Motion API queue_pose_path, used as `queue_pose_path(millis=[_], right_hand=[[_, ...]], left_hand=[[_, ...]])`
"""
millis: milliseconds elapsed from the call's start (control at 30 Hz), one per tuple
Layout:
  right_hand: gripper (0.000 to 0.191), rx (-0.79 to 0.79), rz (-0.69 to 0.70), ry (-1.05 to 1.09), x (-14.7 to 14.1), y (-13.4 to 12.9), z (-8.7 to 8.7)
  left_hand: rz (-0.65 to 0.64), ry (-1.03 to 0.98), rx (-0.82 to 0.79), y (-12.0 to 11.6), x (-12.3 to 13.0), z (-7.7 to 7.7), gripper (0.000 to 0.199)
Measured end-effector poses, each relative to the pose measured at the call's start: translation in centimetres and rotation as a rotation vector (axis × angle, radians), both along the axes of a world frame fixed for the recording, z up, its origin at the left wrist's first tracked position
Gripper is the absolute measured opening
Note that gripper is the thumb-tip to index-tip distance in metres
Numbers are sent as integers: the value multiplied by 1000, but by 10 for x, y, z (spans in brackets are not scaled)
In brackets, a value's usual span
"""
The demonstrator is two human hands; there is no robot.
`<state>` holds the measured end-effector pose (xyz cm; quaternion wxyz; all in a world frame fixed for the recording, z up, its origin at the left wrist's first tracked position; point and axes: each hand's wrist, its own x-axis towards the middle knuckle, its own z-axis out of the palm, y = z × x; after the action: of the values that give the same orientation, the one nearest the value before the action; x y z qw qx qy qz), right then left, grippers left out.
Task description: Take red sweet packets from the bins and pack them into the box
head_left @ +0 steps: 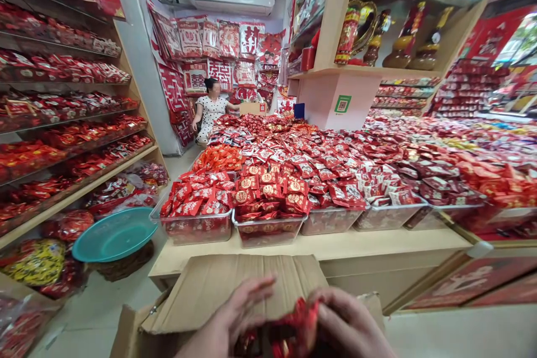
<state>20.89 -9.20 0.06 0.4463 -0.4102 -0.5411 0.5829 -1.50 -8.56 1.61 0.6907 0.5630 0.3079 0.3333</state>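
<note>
Over an open cardboard box, my right hand pinches a small red candy packet, blurred by motion. To its left, my left hand has its fingers stretched out and holds nothing that I can see. More red and gold packets show dimly in the box below the hands. Just behind the box flap, clear plastic bins stand in a row on a pale counter. The nearest are a bin of red packets with white print and a bin of red packets with round cream labels.
A teal basin sits on a woven basket at left, beside shelves of red packets. A person in a dotted dress is at the back. A pillar with display shelves rises from the counter.
</note>
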Motion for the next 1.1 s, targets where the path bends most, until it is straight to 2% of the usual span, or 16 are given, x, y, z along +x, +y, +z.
queue_pose_path(millis=[67,167,267,433,600,733,867,967,1100], right_hand=[[18,-138,-60,319,-15,13,15],[19,-182,-92,489,-33,33,25],[21,-153,-131,401,-41,46,20],[26,-44,-248,242,-42,60,7],[25,-7,-288,254,-38,68,1],[27,6,-245,260,-37,71,-11],[31,119,-226,145,-32,74,-20],[27,267,-274,-18,-16,90,-5],[25,479,-405,-225,6,137,37]], left_hand=[[-17,-134,46,12,21,8,96],[176,-126,-7,25,41,9,81],[320,-80,-77,33,46,9,58],[350,-44,-209,40,42,13,38],[358,-76,-312,45,35,10,33],[313,12,-316,49,33,6,32],[367,101,-272,54,33,3,37],[435,122,-252,57,27,0,35],[521,92,-297,62,13,-13,34]])
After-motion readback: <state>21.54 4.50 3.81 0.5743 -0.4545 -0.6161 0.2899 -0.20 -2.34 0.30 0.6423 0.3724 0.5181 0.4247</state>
